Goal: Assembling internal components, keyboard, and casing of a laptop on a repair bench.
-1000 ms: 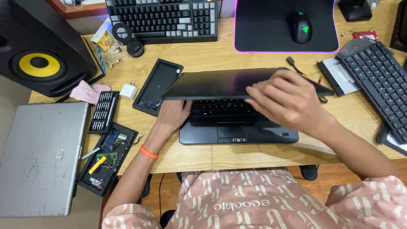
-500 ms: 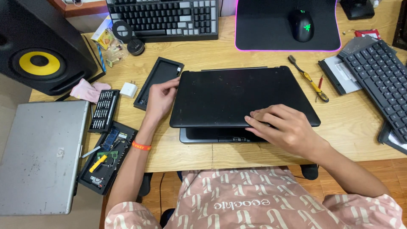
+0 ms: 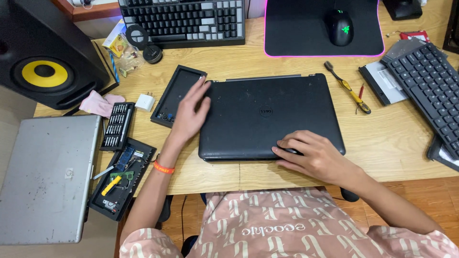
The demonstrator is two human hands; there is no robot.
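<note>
Wooden desk boards [image 3: 392, 143] fill the view, seen from above, with the person's patterned shirt at the near edge. Nearest on the left, a closed grey laptop [image 3: 48, 177] is set beside a black tray of small parts [image 3: 122, 179]. On the desk's front part, a black laptop [image 3: 270, 117] lies shut and flat, its lid up. The right hand [image 3: 313, 155] is laid palm-down on the lid's near right corner, fingers spread and curled over the front edge; nothing is gripped. The left hand [image 3: 191, 112] is pressed flat and open on the lid's left edge, its fingers reaching partly over an empty black tray [image 3: 174, 93] just beside the laptop. An orange wristband [image 3: 163, 168] is worn on the left wrist. A rack of screwdriver bits [image 3: 117, 125] and a white charger plug [image 3: 144, 102] are placed left of that tray. To the laptop's right, a yellow-handled brush [image 3: 348, 88] is seen. Farther back stand a black speaker with a yellow cone [image 3: 45, 71], a dark keyboard [image 3: 184, 21], and a black mouse [image 3: 340, 27] on a mouse mat [image 3: 296, 28].
</note>
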